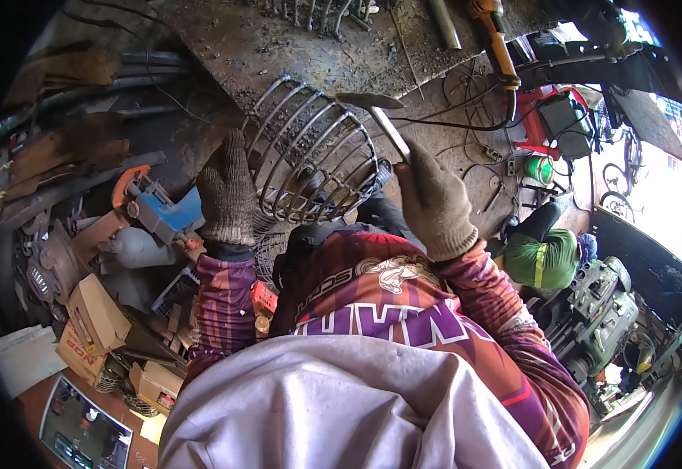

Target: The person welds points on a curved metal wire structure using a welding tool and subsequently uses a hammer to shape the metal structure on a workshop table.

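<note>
A basket of bent metal rods (pixel 307 160) is tilted in front of me against the near edge of a dirty metal workbench (pixel 239 47). My left hand (pixel 227 191), in a brown knit glove, is closed at the basket's left side; the fingertips are partly hidden. In my gloved right hand (pixel 437 203) is the pale handle of a chipping hammer (pixel 368 100). The hammer's dark, pointed head is over the basket's upper right rim, and I cannot tell whether they touch.
On the bench are several bent rods (pixel 325 14), a pipe (pixel 444 23) and an orange angle grinder (pixel 496 43). Cables (pixel 466 102) sprawl over the floor. A person in green (pixel 540 258) crouches at right near a machine (pixel 599 313). Cardboard boxes (pixel 95 320) stand at left.
</note>
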The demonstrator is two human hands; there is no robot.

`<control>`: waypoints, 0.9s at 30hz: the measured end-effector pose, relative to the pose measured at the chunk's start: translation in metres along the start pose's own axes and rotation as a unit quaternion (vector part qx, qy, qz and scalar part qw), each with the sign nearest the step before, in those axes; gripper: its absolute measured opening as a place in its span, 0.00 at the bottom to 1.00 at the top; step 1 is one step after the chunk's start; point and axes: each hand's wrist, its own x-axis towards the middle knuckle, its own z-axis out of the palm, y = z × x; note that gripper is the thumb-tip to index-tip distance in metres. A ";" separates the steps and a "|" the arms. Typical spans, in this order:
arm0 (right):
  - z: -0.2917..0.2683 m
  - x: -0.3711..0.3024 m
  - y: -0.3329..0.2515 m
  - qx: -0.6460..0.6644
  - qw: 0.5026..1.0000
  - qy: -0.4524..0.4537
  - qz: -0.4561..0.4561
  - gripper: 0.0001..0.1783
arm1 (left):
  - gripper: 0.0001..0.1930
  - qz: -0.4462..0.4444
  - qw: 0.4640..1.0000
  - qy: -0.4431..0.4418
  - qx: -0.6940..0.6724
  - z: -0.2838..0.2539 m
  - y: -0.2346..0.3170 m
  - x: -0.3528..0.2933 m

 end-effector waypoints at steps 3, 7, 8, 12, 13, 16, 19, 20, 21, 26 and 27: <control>-0.005 0.000 -0.002 0.058 0.997 0.043 -0.004 0.20 | 0.26 0.113 0.989 0.008 0.099 -0.001 -0.006 -0.002; -0.003 0.002 -0.003 0.044 0.999 0.023 -0.010 0.20 | 0.25 0.039 0.999 0.004 0.000 0.001 0.003 -0.002; -0.003 0.004 -0.002 0.043 0.999 0.024 -0.011 0.20 | 0.25 0.033 0.999 0.010 0.034 0.000 0.004 -0.002; -0.010 0.005 -0.004 0.029 1.000 0.009 -0.003 0.21 | 0.25 0.028 0.999 -0.029 -0.006 0.000 -0.007 0.001; -0.011 0.004 -0.006 0.040 0.999 0.014 -0.005 0.21 | 0.25 0.061 0.998 -0.006 -0.013 0.002 -0.007 0.001; -0.005 0.004 -0.002 0.038 0.999 0.005 -0.007 0.21 | 0.25 0.072 0.997 0.003 -0.022 0.004 -0.006 0.002; -0.003 0.000 0.001 0.033 0.999 0.006 0.021 0.18 | 0.25 0.081 0.996 -0.009 0.023 0.001 -0.010 0.001; -0.003 -0.003 0.002 0.034 0.999 0.006 0.023 0.18 | 0.25 0.097 0.994 -0.009 0.046 0.002 -0.010 0.001; -0.003 -0.006 0.003 0.085 0.996 0.030 0.021 0.18 | 0.25 0.112 0.991 -0.010 0.070 0.001 -0.011 0.001; -0.009 -0.024 0.008 0.138 0.988 0.053 0.050 0.19 | 0.26 0.038 0.999 0.000 0.008 0.005 0.004 -0.004; -0.009 -0.026 0.009 0.143 0.987 0.053 0.056 0.20 | 0.26 0.038 0.999 -0.002 0.010 0.005 0.001 -0.003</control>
